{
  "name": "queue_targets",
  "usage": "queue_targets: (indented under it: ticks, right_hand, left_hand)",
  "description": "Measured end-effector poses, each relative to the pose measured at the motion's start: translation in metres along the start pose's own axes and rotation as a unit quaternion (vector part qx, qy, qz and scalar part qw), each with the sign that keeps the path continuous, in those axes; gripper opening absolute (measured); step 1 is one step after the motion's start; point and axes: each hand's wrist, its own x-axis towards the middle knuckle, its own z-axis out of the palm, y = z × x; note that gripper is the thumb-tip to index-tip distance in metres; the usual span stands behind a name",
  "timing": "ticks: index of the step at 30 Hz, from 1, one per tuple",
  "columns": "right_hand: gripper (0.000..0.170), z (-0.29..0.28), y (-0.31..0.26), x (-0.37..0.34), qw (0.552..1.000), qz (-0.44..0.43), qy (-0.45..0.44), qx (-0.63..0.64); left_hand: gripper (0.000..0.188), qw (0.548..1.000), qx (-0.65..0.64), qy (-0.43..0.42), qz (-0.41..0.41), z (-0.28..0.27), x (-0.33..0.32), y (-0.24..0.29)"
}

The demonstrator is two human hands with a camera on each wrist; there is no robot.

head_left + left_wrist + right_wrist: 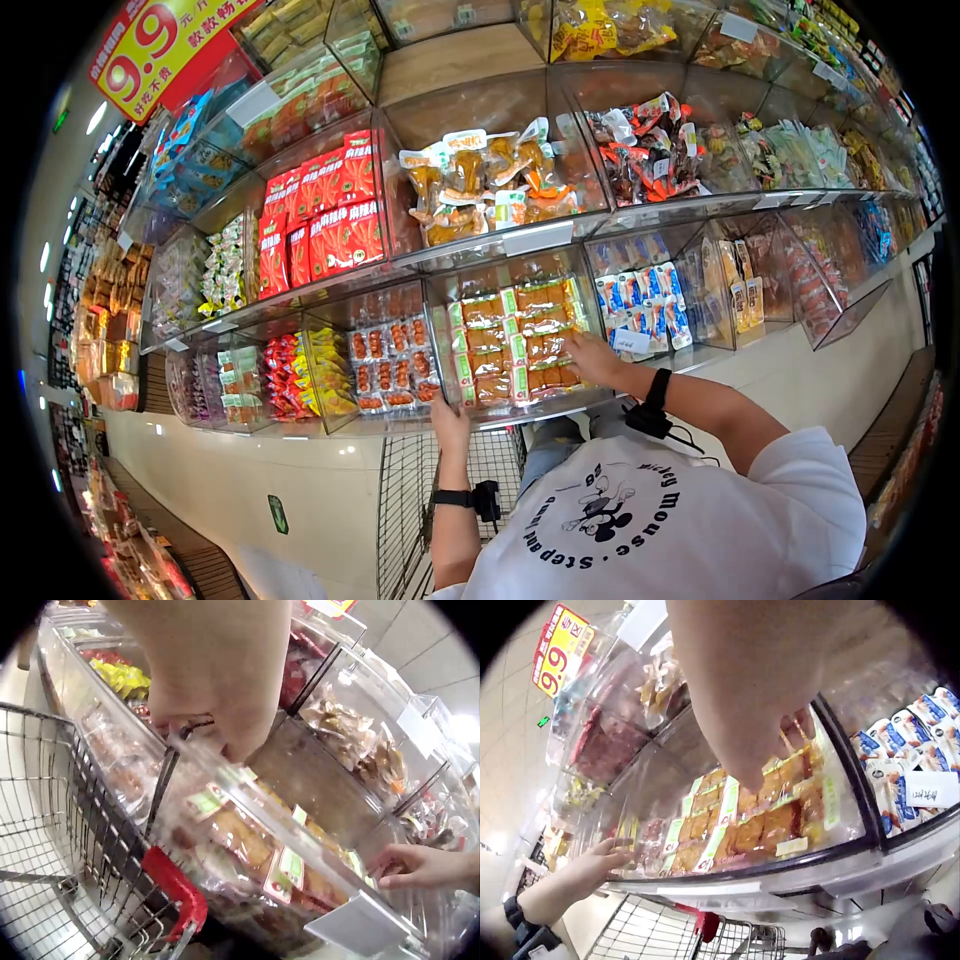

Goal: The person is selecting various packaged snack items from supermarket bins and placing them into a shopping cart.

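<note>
Flat packs of brown food [548, 348] with green-and-white labels lie in two columns in a clear bin. At the bin's front left corner, my left hand [450, 425] has its fingers bent over the dark top edge [171, 769] of the divider. My right hand [597, 362] reaches over the right column and touches the packs at their right end. The left wrist view shows that right hand [420, 866] with fingers slightly bent and the thumb apart. In the right wrist view its fingertips are hidden behind the hand; the packs [769, 825] lie beneath.
A wire cart [400, 510] with a red part [176, 892] stands below the shelf front. Left of the packs is a bin of small reddish packs [395, 365]; blue-and-white packs [645, 305] lie to the right. Red packs [320, 220] and wrapped brown food [480, 180] fill the upper tier.
</note>
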Motion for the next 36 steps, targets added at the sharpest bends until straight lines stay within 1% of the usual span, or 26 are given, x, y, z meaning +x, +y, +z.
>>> queue_targets:
  ticks: [2,3,6,7,10,11,14,16,18,19,20,22,23,26,27,28,29,30,31,34,36]
  right_hand:
    - [0.047,0.008,-0.001,-0.003,0.995,-0.060,-0.051,-0.061]
    - [0.050,0.014,-0.003,-0.002,0.991,-0.037,-0.104,-0.071]
    - [0.050,0.027,-0.009,0.005,0.985,-0.064,-0.080,-0.136]
    - [0.044,0.019,-0.020,0.006,0.992,-0.042,-0.074,-0.091]
    - [0.037,0.034,-0.030,0.018,0.998,-0.022,-0.031,-0.051]
    - [0.020,0.012,-0.049,0.022,0.998,-0.041,-0.029,0.048]
    - [0.008,0.040,-0.052,0.045,0.967,-0.111,-0.041,0.224]
    - [0.008,0.078,-0.051,0.064,0.975,-0.067,-0.029,0.210]
    - [0.010,0.097,-0.058,0.078,0.975,-0.030,-0.003,0.220]
    - [0.015,0.100,-0.059,0.083,0.988,0.001,-0.062,0.138]
    - [0.017,0.102,-0.058,0.083,0.995,-0.041,-0.011,0.085]
    - [0.020,0.105,-0.057,0.081,0.988,-0.120,0.094,-0.025]
    - [0.027,0.089,-0.063,0.080,0.988,-0.105,0.101,-0.059]
    - [0.029,0.035,-0.069,0.075,0.993,-0.016,0.117,-0.009]
    - [0.028,0.015,-0.064,0.073,0.989,0.010,0.148,0.001]
    - [0.024,-0.012,-0.058,0.065,0.973,0.022,0.230,-0.004]
    - [0.023,-0.025,-0.040,0.058,0.960,0.036,0.276,0.025]
    - [0.027,-0.035,-0.021,0.052,0.937,0.053,0.346,0.008]
    - [0.028,-0.054,-0.013,0.042,0.921,0.077,0.383,-0.015]
    - [0.026,-0.053,0.026,0.021,0.929,0.164,0.332,-0.016]
    - [0.023,-0.045,0.028,0.014,0.955,0.237,0.177,-0.016]
  left_hand:
    - [0.044,1.000,-0.016,0.015,-0.013,0.008,-0.003,-0.005]
    - [0.045,0.999,-0.024,0.023,-0.020,0.012,-0.005,-0.006]
    - [0.045,0.996,0.003,0.076,0.036,0.018,-0.008,-0.010]
    - [0.044,0.997,0.014,0.071,0.028,0.018,-0.007,-0.009]
    - [0.041,0.994,0.005,0.102,0.039,0.018,-0.006,-0.005]
    - [0.041,0.991,0.012,0.118,0.068,0.020,-0.004,-0.009]
    - [0.041,0.994,0.002,0.101,0.051,0.019,-0.005,-0.009]
    - [0.042,0.992,0.006,0.106,0.061,0.017,-0.004,-0.005]
    - [0.043,0.990,0.015,0.114,0.076,0.017,-0.004,-0.006]
    - [0.045,0.991,0.021,0.107,0.074,0.016,-0.005,-0.004]
    - [0.045,0.991,0.049,0.106,0.070,0.016,-0.005,-0.004]
    - [0.046,0.987,0.103,0.105,0.067,0.014,-0.004,-0.002]
    - [0.042,0.986,0.125,0.095,0.057,0.008,-0.003,0.004]
    - [0.030,0.983,0.147,0.092,0.066,-0.003,0.004,0.012]
    - [0.022,0.985,0.121,0.089,0.080,0.000,0.010,0.001]
    - [0.021,0.986,0.137,0.078,0.060,0.001,0.013,0.000]
    - [0.021,0.985,0.155,0.067,0.038,0.002,0.016,0.000]
    - [0.020,0.983,0.172,0.057,0.017,0.002,0.019,0.001]
    - [0.020,0.982,0.175,0.060,0.034,-0.002,0.021,0.004]
    - [0.018,0.961,0.276,0.013,0.022,-0.006,0.025,0.013]
    - [0.020,0.955,0.295,0.005,0.030,-0.005,0.027,0.004]
